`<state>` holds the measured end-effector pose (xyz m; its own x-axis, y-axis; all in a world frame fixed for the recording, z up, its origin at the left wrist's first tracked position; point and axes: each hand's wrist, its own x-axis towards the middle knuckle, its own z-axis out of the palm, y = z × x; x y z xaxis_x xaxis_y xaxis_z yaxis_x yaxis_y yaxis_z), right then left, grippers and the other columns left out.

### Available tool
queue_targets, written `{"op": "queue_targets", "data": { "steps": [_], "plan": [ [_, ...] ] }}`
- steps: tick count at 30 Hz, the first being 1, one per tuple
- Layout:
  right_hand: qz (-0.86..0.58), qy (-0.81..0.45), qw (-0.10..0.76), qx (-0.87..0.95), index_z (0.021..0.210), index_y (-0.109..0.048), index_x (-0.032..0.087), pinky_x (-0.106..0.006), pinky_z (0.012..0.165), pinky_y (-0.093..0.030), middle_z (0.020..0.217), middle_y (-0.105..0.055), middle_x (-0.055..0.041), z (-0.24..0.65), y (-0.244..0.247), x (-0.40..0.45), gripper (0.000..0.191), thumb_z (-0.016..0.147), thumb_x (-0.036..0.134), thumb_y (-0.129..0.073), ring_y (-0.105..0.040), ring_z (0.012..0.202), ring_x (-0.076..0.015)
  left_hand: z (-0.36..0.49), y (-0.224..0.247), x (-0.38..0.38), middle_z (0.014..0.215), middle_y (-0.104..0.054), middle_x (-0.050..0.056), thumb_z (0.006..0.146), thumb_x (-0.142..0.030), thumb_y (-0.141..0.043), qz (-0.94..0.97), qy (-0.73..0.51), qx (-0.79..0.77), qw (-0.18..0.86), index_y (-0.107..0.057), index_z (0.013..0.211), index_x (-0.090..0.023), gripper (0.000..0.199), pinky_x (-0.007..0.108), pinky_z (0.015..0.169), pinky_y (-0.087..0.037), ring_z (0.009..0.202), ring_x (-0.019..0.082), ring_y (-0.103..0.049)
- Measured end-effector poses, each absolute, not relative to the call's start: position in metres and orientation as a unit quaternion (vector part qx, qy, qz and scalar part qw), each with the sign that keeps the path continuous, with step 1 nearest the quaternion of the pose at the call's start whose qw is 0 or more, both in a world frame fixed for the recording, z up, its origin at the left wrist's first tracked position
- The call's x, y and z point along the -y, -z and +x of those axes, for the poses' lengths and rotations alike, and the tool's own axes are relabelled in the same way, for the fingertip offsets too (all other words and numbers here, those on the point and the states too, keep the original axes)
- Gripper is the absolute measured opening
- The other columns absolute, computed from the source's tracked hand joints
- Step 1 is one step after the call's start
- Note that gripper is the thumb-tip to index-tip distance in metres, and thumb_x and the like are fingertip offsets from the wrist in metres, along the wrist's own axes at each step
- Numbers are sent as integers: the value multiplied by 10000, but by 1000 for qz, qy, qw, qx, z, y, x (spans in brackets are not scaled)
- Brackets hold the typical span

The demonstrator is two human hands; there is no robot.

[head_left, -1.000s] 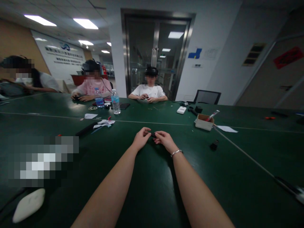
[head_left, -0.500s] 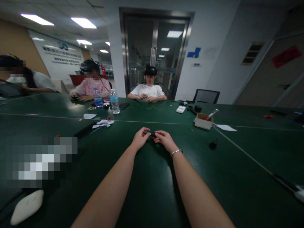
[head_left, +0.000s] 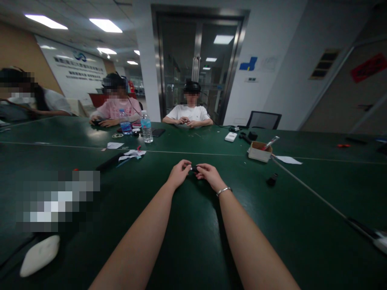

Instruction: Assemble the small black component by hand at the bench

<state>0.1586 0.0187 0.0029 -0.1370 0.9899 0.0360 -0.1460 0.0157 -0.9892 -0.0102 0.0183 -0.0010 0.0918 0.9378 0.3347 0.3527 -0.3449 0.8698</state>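
A small dark object (head_left: 194,168) with a light, shiny left end is held between my two hands, just above the green table (head_left: 193,225). My left hand (head_left: 180,173) pinches its left end between thumb and fingers. From the other side, my right hand (head_left: 208,174) grips the right end with thumb and forefinger, the other fingers curled below. A silver bracelet (head_left: 224,191) circles my right wrist. The object is too small to tell its kind, and my fingertips cover part of it.
Right of my hands lie a small black item (head_left: 272,179) and an open box (head_left: 260,154) holding a pen-like thing. Water bottles (head_left: 146,128), crumpled paper (head_left: 132,154) and a white device (head_left: 231,137) lie farther off. A white rounded object (head_left: 40,256) is at lower left. Several people sit across the table.
My hands keep the same pinching hold on the small dark object, with only slight finger movement. The whole view has shifted a little.
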Motion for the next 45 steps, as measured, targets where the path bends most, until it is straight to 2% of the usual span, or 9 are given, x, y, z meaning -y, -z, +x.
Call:
{"op": "queue_targets", "data": {
  "steps": [3, 7, 14, 19, 22, 29, 34, 37, 45],
  "plan": [
    [-424, -561, 505, 501, 929, -631, 102, -155, 489, -529, 653, -684, -40, 159, -5, -18, 132, 799, 114, -644, -623, 499, -81, -10, 2, -20, 892, -626, 38, 841, -339, -520, 667, -474, -470, 330, -616, 1033, -189, 262, 252, 639, -466, 658, 114, -575],
    [-425, -565, 506, 494, 930, -626, 105, -155, 489, -530, 659, -684, -39, 158, -7, -16, 123, 807, 108, -633, -620, 495, -78, -11, 5, -23, 970, -616, 45, 780, -239, -586, 670, -486, -464, 316, -609, 1059, -197, 284, 252, 675, -474, 696, 110, -579],
    [-426, -566, 506, 493, 929, -629, 108, -162, 496, -536, 670, -688, -46, 159, -6, -17, 133, 801, 133, -653, -622, 500, -81, -11, 7, -25, 833, -624, 34, 844, -343, -521, 659, -482, -461, 347, -610, 1036, -189, 262, 251, 628, -472, 654, 116, -582],
    [-420, -574, 507, 487, 930, -627, 103, -165, 500, -537, 670, -688, -51, 160, -6, -17, 142, 797, 140, -663, -626, 505, -84, -12, 3, -22, 972, -622, 47, 773, -239, -598, 661, -490, -458, 336, -612, 1058, -200, 288, 250, 656, -480, 674, 103, -591],
    [-421, -572, 507, 488, 924, -624, 103, -167, 491, -538, 657, -685, -46, 160, -6, -17, 129, 802, 132, -654, -627, 500, -86, -12, 3, -23, 920, -624, 35, 771, -237, -598, 661, -494, -453, 338, -613, 1048, -199, 280, 252, 653, -483, 657, 102, -589],
    [-413, -574, 506, 493, 899, -627, 108, -161, 479, -535, 638, -680, -38, 160, -7, -16, 132, 784, 147, -679, -627, 492, -85, -10, 6, -25, 742, -611, 15, 849, -364, -504, 658, -483, -448, 366, -621, 972, -170, 258, 234, 594, -469, 626, 112, -572],
    [-413, -575, 508, 490, 912, -623, 109, -165, 487, -541, 639, -680, -37, 159, -7, -16, 121, 799, 133, -660, -634, 503, -89, -11, 1, -21, 1002, -628, 68, 782, -212, -561, 664, -497, -456, 322, -639, 1005, -179, 238, 239, 635, -478, 734, 122, -588],
    [-416, -576, 506, 489, 908, -614, 106, -159, 481, -534, 627, -676, -35, 159, -6, -17, 98, 812, 113, -637, -630, 495, -86, -11, 0, -20, 1011, -629, 62, 749, -156, -572, 675, -497, -453, 304, -634, 1029, -185, 288, 246, 676, -481, 745, 120, -587],
    [-415, -574, 504, 495, 909, -614, 106, -168, 491, -537, 632, -681, -39, 159, -4, -18, 119, 801, 129, -657, -639, 505, -96, -11, 5, -24, 790, -618, 19, 836, -355, -526, 667, -486, -454, 335, -623, 980, -179, 247, 229, 598, -460, 633, 107, -572]
  ]
}}
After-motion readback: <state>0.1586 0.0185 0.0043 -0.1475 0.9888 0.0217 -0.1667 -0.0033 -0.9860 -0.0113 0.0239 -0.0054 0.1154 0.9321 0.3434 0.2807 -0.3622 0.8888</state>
